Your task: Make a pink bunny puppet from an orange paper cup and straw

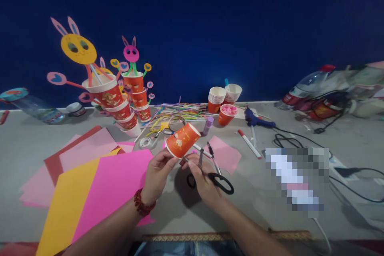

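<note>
An orange printed paper cup (pixel 181 141) is tilted on its side above the table, its white-edged rim toward my left hand. My left hand (pixel 160 170) pinches the cup by its lower left edge, thumb in front. Black-handled scissors (pixel 221 183) are spread apart in my right hand (pixel 200 176), whose fingers close around their middle. One blade points up, the other runs toward the underside of the cup; whether its tip touches is hidden by my fingers. A pen (pixel 213 157) and a pink paper piece (pixel 226 155) lie just beyond my right hand.
Stacked-cup figures with paper faces (pixel 78 49) stand at the back left. Coloured paper sheets (pixel 115 192) spread at left. Behind lie many straws (pixel 183 113), tape (pixel 146 142), and stacked cups (pixel 217 97). A blue glue gun (pixel 260 120), cables and a bottle (pixel 306 88) sit right.
</note>
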A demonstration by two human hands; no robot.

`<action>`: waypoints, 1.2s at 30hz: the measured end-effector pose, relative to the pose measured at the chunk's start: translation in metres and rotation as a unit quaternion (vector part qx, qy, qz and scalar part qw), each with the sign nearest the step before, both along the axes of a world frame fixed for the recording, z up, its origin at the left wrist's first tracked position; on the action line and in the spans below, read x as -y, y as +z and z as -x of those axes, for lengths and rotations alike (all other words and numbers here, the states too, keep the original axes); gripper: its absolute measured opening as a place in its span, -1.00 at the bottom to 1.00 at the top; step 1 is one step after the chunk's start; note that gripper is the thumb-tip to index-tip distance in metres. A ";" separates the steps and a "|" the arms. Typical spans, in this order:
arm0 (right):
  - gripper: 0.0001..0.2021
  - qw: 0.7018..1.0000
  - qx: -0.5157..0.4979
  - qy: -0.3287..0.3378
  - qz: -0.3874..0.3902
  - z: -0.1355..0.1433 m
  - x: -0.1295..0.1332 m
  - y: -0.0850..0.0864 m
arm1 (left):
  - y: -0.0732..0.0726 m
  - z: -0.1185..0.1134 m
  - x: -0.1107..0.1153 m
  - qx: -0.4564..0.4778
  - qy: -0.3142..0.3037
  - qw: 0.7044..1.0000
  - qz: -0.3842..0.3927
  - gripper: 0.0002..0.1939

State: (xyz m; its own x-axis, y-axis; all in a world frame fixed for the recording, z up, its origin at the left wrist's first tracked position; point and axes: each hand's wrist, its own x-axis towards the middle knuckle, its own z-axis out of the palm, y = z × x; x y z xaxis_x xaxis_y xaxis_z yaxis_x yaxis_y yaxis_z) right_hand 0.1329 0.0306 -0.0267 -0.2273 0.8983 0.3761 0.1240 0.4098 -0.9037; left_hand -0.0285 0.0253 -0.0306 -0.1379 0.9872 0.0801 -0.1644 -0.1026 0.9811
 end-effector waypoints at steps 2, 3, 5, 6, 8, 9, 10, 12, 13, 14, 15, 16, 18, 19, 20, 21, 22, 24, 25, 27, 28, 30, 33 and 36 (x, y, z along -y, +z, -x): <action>-0.60 0.999 -0.019 -0.011 0.032 0.001 0.001 0.000 | -0.004 -0.001 0.000 0.021 -0.005 1.000 0.014 -0.79; -0.59 0.998 -0.024 -0.017 0.047 0.002 0.001 0.000 | -0.006 -0.001 0.000 0.029 -0.006 0.999 0.016 -0.80; -0.57 0.996 -0.024 -0.020 0.081 0.002 0.002 0.001 | -0.010 -0.002 -0.001 0.047 -0.004 0.999 0.014 -0.82; -0.56 0.995 -0.025 -0.015 0.099 0.002 0.003 0.002 | -0.011 -0.002 -0.001 0.056 -0.004 0.998 0.013 -0.82; -0.56 0.990 -0.033 -0.005 0.135 0.002 0.004 0.002 | -0.014 -0.003 -0.001 0.074 -0.009 0.997 0.014 -0.83; -0.55 0.988 -0.038 -0.005 0.150 0.002 0.004 0.002 | -0.016 -0.003 -0.001 0.081 -0.014 0.997 0.016 -0.84; -0.55 0.986 -0.043 -0.010 0.162 0.002 0.004 0.001 | -0.017 -0.003 -0.001 0.085 -0.016 0.996 0.018 -0.84; -0.53 0.981 -0.058 -0.023 0.182 0.003 0.004 0.001 | -0.019 -0.003 -0.001 0.089 -0.011 0.996 0.018 -0.84; -0.52 0.979 -0.069 -0.025 0.191 0.003 0.005 0.000 | -0.020 -0.003 -0.001 0.090 -0.006 0.996 0.018 -0.83; -0.51 0.976 -0.083 -0.020 0.199 0.004 0.005 0.001 | -0.021 -0.003 -0.001 0.091 -0.002 0.996 0.017 -0.83; -0.51 0.973 -0.096 -0.014 0.208 0.005 0.005 0.001 | -0.022 -0.004 -0.001 0.094 0.001 0.995 0.017 -0.83; -0.50 0.970 -0.109 -0.009 0.216 0.005 0.005 0.001 | -0.022 -0.004 -0.001 0.099 0.000 0.995 0.018 -0.82; -0.51 0.964 -0.128 -0.005 0.234 0.007 0.005 0.000 | -0.023 -0.005 -0.001 0.109 -0.009 0.994 0.018 -0.81; -0.51 0.960 -0.136 -0.006 0.244 0.008 0.004 -0.001 | -0.022 -0.006 -0.001 0.115 -0.013 0.993 0.017 -0.81; -0.51 0.957 -0.145 -0.007 0.251 0.009 0.004 -0.002 | -0.022 -0.007 -0.001 0.121 -0.019 0.992 0.015 -0.81; -0.51 0.955 -0.153 -0.006 0.253 0.009 0.004 -0.003 | -0.021 -0.007 -0.001 0.128 -0.025 0.991 0.014 -0.81; -0.50 0.955 -0.158 -0.004 0.250 0.009 0.004 -0.004 | -0.020 -0.008 -0.001 0.136 -0.031 0.990 0.015 -0.80; -0.51 0.963 -0.150 0.001 0.223 0.008 0.005 -0.003 | -0.018 -0.009 -0.001 0.157 -0.041 0.987 0.022 -0.75; -0.52 0.972 -0.133 0.003 0.192 0.007 0.005 -0.002 | -0.017 -0.010 0.000 0.167 -0.046 0.985 0.025 -0.71; -0.56 0.992 -0.080 0.004 0.101 0.004 0.007 0.003 | -0.016 -0.009 0.000 0.181 -0.052 0.982 0.026 -0.63; -0.59 0.997 -0.053 0.006 0.050 0.002 0.007 0.006 | -0.016 -0.008 0.000 0.180 -0.057 0.982 0.022 -0.59; -0.63 1.000 -0.018 0.011 -0.022 -0.002 0.007 0.010 | -0.018 -0.004 -0.001 0.165 -0.065 0.984 0.007 -0.49; -0.63 0.999 -0.009 0.026 -0.027 -0.006 0.005 0.012 | -0.020 0.007 -0.005 0.110 -0.089 0.989 -0.040 -0.28; -0.62 0.998 0.002 0.063 0.004 -0.009 0.003 0.013 | -0.014 0.021 -0.010 0.045 -0.108 0.989 -0.093 -0.17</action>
